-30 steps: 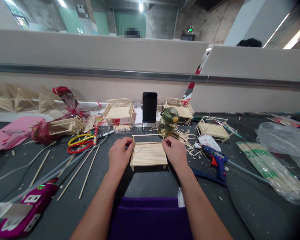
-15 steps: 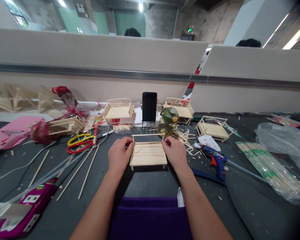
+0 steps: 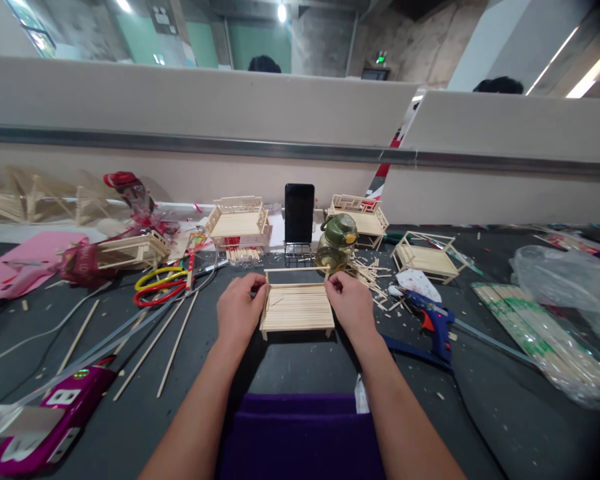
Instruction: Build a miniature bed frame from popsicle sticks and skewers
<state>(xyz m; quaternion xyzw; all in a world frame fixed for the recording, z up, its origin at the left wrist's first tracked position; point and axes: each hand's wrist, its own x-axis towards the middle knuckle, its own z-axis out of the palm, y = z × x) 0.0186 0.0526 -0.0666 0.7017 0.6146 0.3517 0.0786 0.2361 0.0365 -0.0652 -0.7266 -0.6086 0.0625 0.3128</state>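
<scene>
Dark tabletop under a pale partition, and I have the small stick bench near the middle, just in front of the phone and green bottle. My left hand pinches its left end, thumb to fingers; my right hand pinches the right end. Glue gun lies to the right.

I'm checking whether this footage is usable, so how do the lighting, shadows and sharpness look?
Head view: the central ceiling light is blown out; shine streaks the plastic-wrapped sticks; a dark shadow lies under the stick bench. Same head view: wide-angle stretch towards the edges, darkened right-hand corners, and fine detail slightly soft where left hand and right hand grip.
</scene>
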